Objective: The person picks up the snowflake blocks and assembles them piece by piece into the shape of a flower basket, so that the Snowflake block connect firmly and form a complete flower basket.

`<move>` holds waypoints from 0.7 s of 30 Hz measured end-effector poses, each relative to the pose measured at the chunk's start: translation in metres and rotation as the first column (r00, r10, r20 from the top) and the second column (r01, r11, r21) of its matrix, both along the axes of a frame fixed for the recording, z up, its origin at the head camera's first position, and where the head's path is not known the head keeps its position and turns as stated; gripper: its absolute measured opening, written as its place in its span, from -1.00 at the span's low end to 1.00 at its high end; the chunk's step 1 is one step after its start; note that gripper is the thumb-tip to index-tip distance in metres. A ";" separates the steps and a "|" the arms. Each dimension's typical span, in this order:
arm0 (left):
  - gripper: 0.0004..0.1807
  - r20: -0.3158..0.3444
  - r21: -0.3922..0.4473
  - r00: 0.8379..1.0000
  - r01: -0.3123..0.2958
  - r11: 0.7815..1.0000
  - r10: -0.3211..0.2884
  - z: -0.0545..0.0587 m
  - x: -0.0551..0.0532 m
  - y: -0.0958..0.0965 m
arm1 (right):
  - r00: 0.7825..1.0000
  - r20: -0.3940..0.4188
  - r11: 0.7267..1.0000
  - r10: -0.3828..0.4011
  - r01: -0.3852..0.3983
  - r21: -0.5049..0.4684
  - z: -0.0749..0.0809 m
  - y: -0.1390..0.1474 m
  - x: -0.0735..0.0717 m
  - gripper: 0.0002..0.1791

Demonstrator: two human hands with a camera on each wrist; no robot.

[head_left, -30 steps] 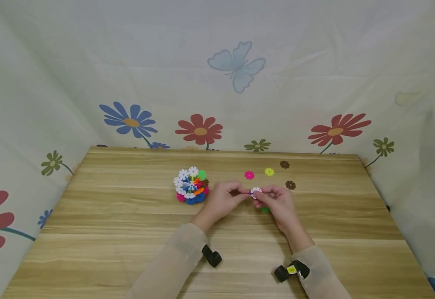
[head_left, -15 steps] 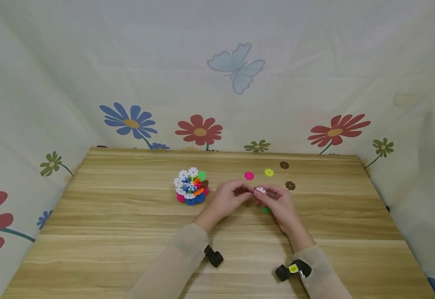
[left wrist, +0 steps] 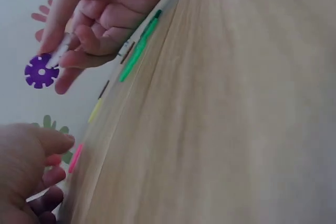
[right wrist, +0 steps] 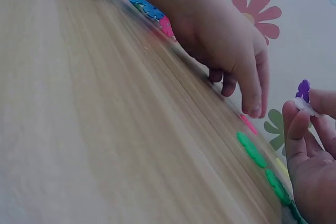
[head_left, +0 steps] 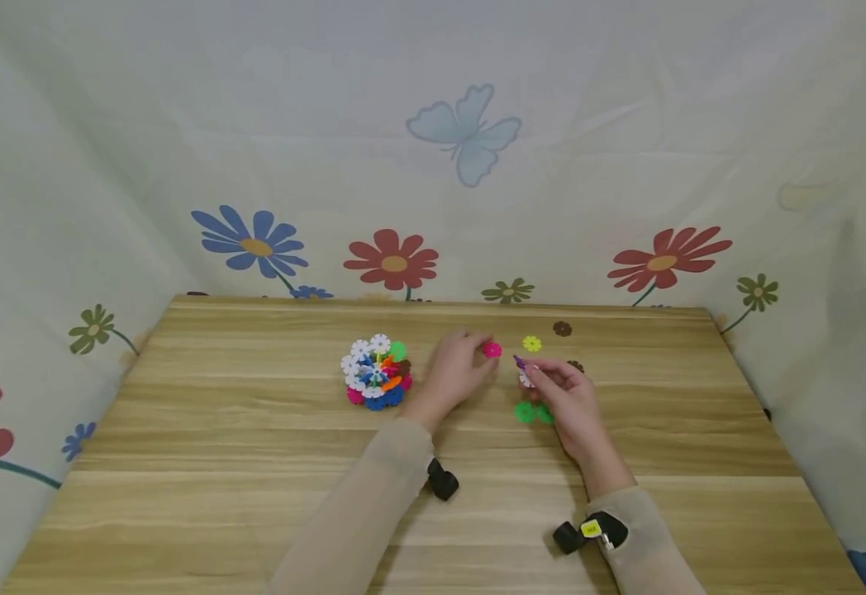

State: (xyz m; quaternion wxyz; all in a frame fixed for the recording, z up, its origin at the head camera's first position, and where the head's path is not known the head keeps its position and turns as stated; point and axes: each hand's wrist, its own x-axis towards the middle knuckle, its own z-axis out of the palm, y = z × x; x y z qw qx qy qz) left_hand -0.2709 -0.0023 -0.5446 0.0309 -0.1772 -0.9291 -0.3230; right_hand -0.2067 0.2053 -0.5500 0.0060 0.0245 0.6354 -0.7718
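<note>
My right hand (head_left: 570, 403) pinches a white notched plastic disc (head_left: 527, 378) between thumb and fingers. A purple notched disc (left wrist: 42, 71) is joined to the white one at an angle and sticks out past the fingertips. My left hand (head_left: 457, 370) reaches beside a pink disc (head_left: 492, 349) that lies on the table; its fingers are loosely bent, with a gap to the disc in the left wrist view. Two green discs (head_left: 525, 412) lie just under the right hand.
A ball-like cluster of joined discs (head_left: 376, 373) in many colours stands left of the left hand. A yellow disc (head_left: 532, 343) and a brown disc (head_left: 563, 329) lie farther back; another brown disc (head_left: 576, 366) is partly hidden behind the right hand. The wooden table (head_left: 240, 463) meets a printed curtain.
My left hand has let go of the purple disc and moved back to the pink disc. The right hand has kept the joined white and purple discs, which are now turned, uncovering the green discs.
</note>
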 end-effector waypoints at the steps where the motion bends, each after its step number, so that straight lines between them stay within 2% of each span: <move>1: -0.52 -0.011 -0.030 1.000 -0.003 1.000 0.003 0.000 -0.002 0.002 | 1.000 0.003 1.000 0.001 -0.001 -0.007 0.000 0.000 0.000 -0.75; 5: -0.55 -0.022 -0.085 0.999 -0.028 0.996 0.026 0.001 -0.006 0.007 | 1.000 0.004 0.999 0.010 -0.010 -0.042 0.003 0.001 0.001 -0.57; 10: -0.68 0.016 -0.045 0.998 -0.052 0.998 0.053 0.001 -0.005 0.004 | 0.999 -0.001 0.998 0.046 -0.046 -0.049 0.003 0.001 0.001 -0.51; 13: -0.77 0.078 0.008 0.996 -0.034 0.999 0.033 0.002 -0.002 -0.001 | 0.997 0.000 0.996 0.076 -0.076 -0.039 0.004 0.000 0.002 -0.55; 17: -0.80 0.161 0.111 0.987 -0.002 0.994 -0.016 0.007 0.010 -0.014 | 0.994 0.007 0.993 0.107 -0.106 -0.043 0.005 -0.002 0.003 -0.58; 19: -0.83 0.178 0.178 0.984 -0.005 0.984 -0.027 0.010 0.018 -0.021 | 0.993 0.008 0.992 0.118 -0.117 -0.051 0.004 -0.004 0.003 -0.60; 21: -0.86 0.201 0.262 0.979 -0.020 0.965 -0.035 0.011 0.027 -0.027 | 0.991 0.013 0.990 0.131 -0.130 -0.060 0.004 -0.005 0.003 -0.65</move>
